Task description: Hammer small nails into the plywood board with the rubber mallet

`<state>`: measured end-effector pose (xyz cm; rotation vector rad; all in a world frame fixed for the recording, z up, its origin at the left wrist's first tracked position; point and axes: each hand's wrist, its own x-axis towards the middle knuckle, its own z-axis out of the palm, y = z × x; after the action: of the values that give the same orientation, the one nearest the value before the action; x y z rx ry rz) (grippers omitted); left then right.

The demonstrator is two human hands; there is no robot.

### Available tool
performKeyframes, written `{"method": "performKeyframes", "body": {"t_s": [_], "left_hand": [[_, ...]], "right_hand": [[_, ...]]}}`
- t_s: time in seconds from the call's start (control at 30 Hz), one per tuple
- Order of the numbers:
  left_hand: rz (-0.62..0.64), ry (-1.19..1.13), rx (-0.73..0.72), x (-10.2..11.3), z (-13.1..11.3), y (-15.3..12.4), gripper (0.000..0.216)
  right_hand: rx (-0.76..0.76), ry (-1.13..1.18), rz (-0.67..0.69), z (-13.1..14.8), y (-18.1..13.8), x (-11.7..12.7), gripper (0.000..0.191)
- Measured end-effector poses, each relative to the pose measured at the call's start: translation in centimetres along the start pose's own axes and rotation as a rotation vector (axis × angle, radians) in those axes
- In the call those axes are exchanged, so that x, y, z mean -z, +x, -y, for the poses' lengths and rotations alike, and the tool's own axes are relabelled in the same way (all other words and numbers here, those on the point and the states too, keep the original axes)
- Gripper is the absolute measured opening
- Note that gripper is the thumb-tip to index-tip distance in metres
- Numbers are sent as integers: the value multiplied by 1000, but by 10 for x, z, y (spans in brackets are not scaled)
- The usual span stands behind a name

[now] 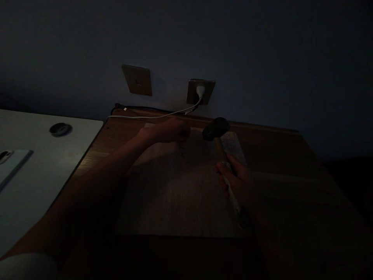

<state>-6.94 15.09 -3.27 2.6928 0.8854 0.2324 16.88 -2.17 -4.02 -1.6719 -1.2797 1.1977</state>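
My right hand (pixel 237 177) is wrapped around the light handle of a mallet (pixel 216 129). The mallet's dark, thick head is raised and tilted over the far right part of a flat pale board (pixel 186 202). Above the board's far left part, my left hand (pixel 171 131) is closed with its fingers curled down. Whatever it may grip is hidden in the dimness. Just below those fingers, a small glinting thing (pixel 181 154) shows on the board, too dark to name.
The board lies on a wooden tabletop (pixel 288 186) against the wall. Behind it, a white cable (pixel 151 116) runs to a plug (pixel 200 91) in a wall socket. At left, a white surface (pixel 35 186) has a round cable hole (pixel 60 129) and a flat pale object (pixel 13 163).
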Motion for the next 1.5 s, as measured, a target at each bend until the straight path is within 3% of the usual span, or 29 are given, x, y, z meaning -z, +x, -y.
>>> {"method": "performKeyframes", "body": {"t_s": [0.2, 0.57, 0.77, 1.13, 1.27, 1.37, 1.5], "left_hand": [[7, 10, -14, -1, -2, 2, 18], [-284, -354, 145, -39, 6, -18, 20], [-298, -422, 157, -41, 7, -19, 18], [-335, -481, 163, -46, 9, -18, 46], [-303, -508, 195, -39, 10, -20, 52], [-246, -404, 203, -22, 10, -25, 39], [-28, -158, 82, 0, -4, -37, 14]], "right_hand": [[9, -13, 8, 0, -2, -1, 37], [19, -19, 68, 0, -3, -14, 41], [39, -59, 110, 8, 1, -20, 38], [34, -142, 130, 14, 8, -33, 56], [67, -160, 112, 19, 7, -33, 53], [53, -158, 118, 20, 7, -30, 50], [43, -83, 70, 16, 8, -28, 45]]}}
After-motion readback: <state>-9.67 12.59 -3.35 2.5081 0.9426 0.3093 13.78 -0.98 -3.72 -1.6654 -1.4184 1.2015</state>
